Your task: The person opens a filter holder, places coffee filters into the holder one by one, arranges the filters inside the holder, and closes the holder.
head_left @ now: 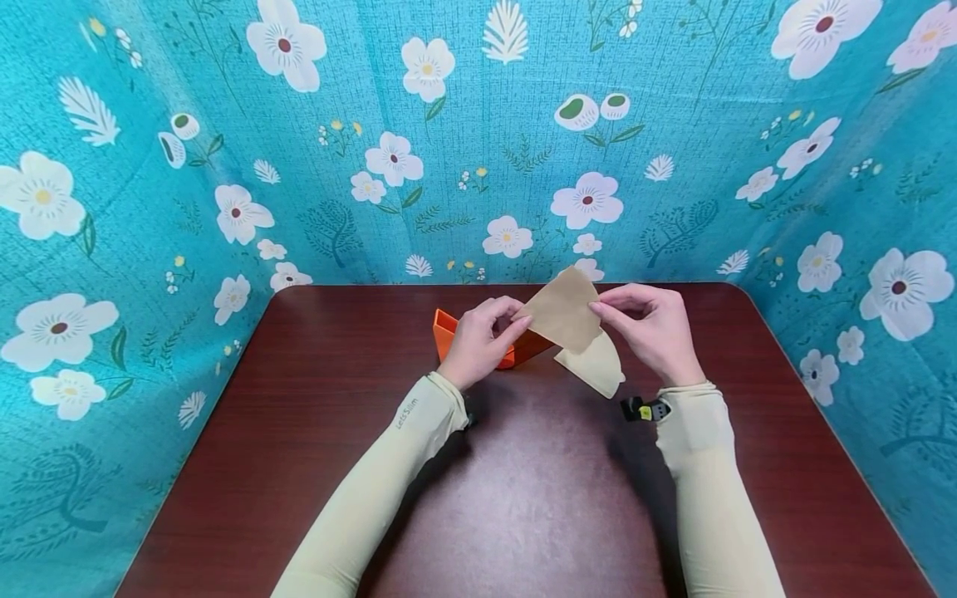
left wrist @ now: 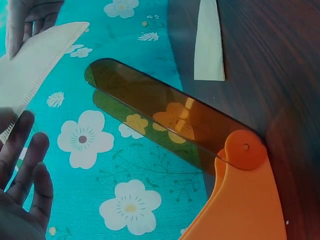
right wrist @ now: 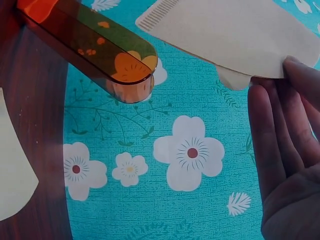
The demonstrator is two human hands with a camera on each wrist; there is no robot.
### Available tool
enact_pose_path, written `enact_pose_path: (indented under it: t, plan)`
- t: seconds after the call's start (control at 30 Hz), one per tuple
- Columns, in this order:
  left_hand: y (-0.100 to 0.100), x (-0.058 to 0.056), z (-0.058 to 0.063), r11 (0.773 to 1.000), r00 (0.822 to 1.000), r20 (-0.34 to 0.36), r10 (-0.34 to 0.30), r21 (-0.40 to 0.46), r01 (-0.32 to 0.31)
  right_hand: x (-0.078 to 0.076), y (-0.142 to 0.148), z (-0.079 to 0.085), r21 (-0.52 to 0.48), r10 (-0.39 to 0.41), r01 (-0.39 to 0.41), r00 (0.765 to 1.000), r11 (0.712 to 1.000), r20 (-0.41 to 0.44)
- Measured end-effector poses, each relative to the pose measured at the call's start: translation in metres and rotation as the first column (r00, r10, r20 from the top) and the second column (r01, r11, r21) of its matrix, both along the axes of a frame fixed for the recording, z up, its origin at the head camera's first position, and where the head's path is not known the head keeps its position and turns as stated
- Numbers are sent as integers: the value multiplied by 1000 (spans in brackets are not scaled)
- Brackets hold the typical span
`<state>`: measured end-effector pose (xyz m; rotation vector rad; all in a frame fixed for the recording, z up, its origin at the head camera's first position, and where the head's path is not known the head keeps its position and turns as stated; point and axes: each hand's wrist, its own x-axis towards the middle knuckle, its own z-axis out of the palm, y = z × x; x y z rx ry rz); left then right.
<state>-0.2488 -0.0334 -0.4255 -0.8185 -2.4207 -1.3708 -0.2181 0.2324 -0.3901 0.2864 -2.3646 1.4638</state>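
Against a turquoise, flower-printed fabric backdrop (head_left: 463, 116), a person in long pale sleeves (head_left: 710, 482) sits both arms over a dark red-brown table (head_left: 299, 407). Toward its far edge, slightly left of the middle, is an orange plastic case (left wrist: 245, 200), its long, see-through amber flap (left wrist: 165, 112) reaching right from the body. The left hand (head_left: 478, 340) is the nearer to that body, covering part of it from the near side; its thumb and finger pinch the left corner of a tan, fan-shaped paper sheet (head_left: 564, 311). The right hand (head_left: 654, 328), well to the right of the case body, pinches the sheet's right side between thumb and fingertips. The sheet is held up between them, its long axis running left to right, the case body to its left; both wrist views show sheet and flap near but apart. Below it, slightly right, cream, fan-shaped paper (head_left: 596, 367) lies partly hidden on the table, whether one piece or several cannot be told. A narrow crimped strip (right wrist: 157, 15) edges the held sheet.
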Motion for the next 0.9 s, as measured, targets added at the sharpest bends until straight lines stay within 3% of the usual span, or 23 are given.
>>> enact_pose_path:
  t: [0.3,0.67,0.9]
  plan:
    - [0,0,10,1000,1000,-24,-3,9,3,0,-4,2,75,28,-26,999,997,-31]
    - [-2,0,6,998,1000,-26,2,62,-1,2,-6,2,24,43,-43,999,999,-5]
    - [0,3,12,1000,1000,16,-17,20,17,0,-8,2,125,46,-40,998,991,-43]
